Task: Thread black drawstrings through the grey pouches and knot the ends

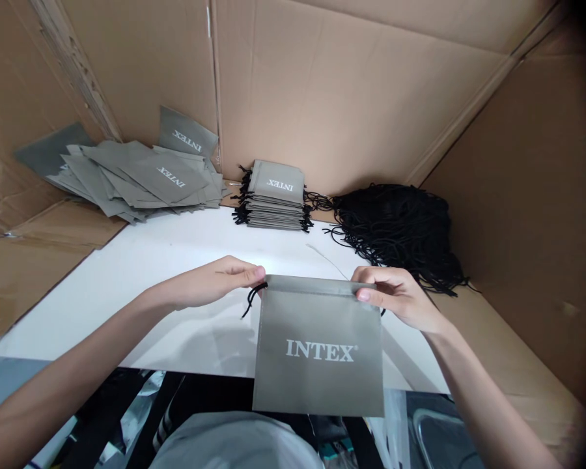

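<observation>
A grey drawstring bag (320,374) with white INTEX lettering hangs upright between my hands, over the table's near edge. My left hand (234,277) pinches its top left corner, where a looped black cord end sticks out. At the top right, my right hand (395,296) is closed on the hem, thumb in front and fingers behind. A bit of black cord shows below the right fingers. The bag's back side and the fingertips behind it are hidden.
Loose grey bags (141,176) lie heaped at the back left. A neat stack of corded bags (276,195) stands at the back middle. Black cords (400,228) are piled at the right. Cardboard walls (361,91) enclose the white table (185,247) behind and at the sides.
</observation>
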`<control>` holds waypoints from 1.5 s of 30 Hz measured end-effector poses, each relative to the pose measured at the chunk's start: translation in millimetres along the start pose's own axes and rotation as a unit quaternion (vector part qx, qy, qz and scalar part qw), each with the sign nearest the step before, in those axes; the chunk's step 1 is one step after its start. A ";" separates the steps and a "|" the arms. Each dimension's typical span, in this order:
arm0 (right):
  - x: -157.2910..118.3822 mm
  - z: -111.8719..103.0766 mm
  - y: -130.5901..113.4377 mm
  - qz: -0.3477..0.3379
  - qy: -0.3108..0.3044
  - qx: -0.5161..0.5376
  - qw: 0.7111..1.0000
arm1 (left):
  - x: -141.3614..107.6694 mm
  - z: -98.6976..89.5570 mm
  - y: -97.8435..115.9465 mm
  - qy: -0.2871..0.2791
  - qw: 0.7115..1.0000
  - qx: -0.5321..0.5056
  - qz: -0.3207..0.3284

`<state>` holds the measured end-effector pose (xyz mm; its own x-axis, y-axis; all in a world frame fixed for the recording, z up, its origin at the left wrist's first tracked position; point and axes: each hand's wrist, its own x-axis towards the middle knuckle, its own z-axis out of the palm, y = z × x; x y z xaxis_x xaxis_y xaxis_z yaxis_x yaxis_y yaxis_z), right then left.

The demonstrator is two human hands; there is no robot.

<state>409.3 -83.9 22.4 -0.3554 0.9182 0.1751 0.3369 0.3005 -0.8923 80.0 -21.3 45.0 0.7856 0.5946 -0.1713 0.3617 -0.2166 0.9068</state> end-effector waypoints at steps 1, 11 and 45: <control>0.5 0.1 -1.0 -0.001 -0.004 -0.006 1.000 | 2.1 -0.7 1.1 -0.022 1.000 -0.008 -0.005; -11.1 -9.0 -3.8 0.006 -0.015 -0.081 0.997 | -0.8 -10.2 -10.5 -0.006 0.997 -0.045 -0.067; -12.3 -6.7 -7.4 -0.002 -0.031 -0.178 0.983 | -10.9 -15.8 -26.2 0.060 0.997 0.021 -0.037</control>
<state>417.0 -95.6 29.6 -0.4059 0.9025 0.1438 0.6156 0.3863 -0.6869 54.0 -9.9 29.2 0.6911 0.6979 -0.1879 0.4392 -0.1990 0.8761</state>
